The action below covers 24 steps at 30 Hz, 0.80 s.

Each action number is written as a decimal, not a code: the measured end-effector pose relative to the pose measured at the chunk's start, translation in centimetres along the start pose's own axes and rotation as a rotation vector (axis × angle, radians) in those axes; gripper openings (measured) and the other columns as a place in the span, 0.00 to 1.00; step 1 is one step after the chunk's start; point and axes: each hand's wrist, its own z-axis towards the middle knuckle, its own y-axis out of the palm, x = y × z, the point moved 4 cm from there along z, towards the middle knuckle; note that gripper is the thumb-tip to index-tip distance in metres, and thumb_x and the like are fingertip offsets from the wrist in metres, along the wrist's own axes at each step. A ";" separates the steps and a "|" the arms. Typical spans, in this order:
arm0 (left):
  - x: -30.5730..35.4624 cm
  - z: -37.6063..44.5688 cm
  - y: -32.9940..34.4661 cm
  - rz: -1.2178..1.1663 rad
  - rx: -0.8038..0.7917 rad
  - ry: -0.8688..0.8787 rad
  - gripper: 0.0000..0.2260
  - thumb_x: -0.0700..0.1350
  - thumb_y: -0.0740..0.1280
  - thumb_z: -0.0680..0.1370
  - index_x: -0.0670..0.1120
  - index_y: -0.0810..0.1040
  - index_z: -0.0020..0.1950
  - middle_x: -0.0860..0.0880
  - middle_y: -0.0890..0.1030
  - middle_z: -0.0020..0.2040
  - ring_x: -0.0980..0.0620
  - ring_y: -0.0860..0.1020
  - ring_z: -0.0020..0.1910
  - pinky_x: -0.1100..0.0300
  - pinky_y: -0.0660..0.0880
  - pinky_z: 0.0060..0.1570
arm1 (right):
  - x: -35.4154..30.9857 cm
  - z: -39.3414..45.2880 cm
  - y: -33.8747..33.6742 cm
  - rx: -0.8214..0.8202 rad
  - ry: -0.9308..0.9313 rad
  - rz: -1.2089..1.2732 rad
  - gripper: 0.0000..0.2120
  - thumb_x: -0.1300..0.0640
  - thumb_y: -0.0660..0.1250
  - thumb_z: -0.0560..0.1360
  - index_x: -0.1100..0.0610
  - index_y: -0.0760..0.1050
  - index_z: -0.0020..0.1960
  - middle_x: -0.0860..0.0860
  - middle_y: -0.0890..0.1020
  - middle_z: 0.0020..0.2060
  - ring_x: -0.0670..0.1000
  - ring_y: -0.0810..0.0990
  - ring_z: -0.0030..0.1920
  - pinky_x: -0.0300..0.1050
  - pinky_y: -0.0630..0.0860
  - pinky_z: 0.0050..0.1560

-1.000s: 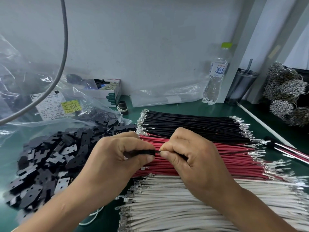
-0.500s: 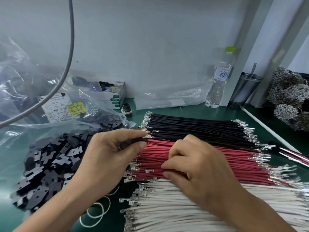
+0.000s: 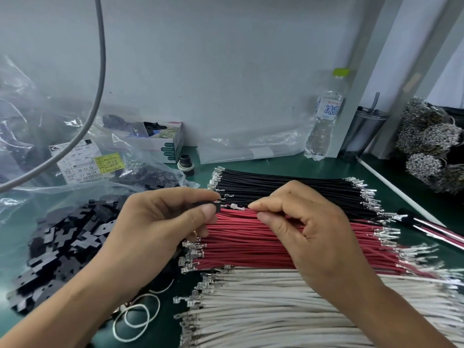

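Left grip (image 3: 160, 222): I pinch a black sleeve (image 3: 204, 206).
Right grip (image 3: 308, 229): I pinch a wire (image 3: 253, 210).
Progress: terminal (image 3: 237, 206) just beside sleeve, not yet in.

Short black sleeve (image 3: 211, 206) held level in the air, wire (image 3: 238, 206) with silver terminal pointing at its end, just beside it
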 end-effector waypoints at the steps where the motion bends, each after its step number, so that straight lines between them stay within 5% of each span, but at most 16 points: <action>1: -0.1 0.0 0.0 -0.051 -0.017 -0.030 0.13 0.49 0.75 0.67 0.50 0.90 0.49 0.42 0.88 0.40 0.51 0.83 0.33 0.65 0.81 0.36 | -0.2 0.0 -0.1 0.023 -0.023 0.006 0.07 0.56 0.69 0.78 0.49 0.84 0.52 0.42 0.80 0.43 0.47 0.81 0.48 0.31 0.73 0.46; 12: -1.2 0.1 0.7 -0.318 -0.147 -0.226 0.14 0.44 0.77 0.69 0.38 0.88 0.51 0.39 0.85 0.39 0.50 0.80 0.33 0.62 0.79 0.33 | -1.0 -0.2 0.2 0.061 -0.094 0.027 0.08 0.55 0.68 0.78 0.52 0.85 0.51 0.45 0.79 0.42 0.47 0.80 0.44 0.31 0.71 0.43; 24: -1.7 0.2 0.6 -0.419 -0.236 -0.324 0.22 0.49 0.80 0.67 0.36 0.86 0.54 0.41 0.84 0.38 0.51 0.79 0.32 0.62 0.78 0.33 | -1.9 -0.2 -0.2 0.071 -0.280 -0.223 0.07 0.60 0.69 0.78 0.57 0.85 0.52 0.49 0.78 0.40 0.49 0.76 0.38 0.47 0.75 0.33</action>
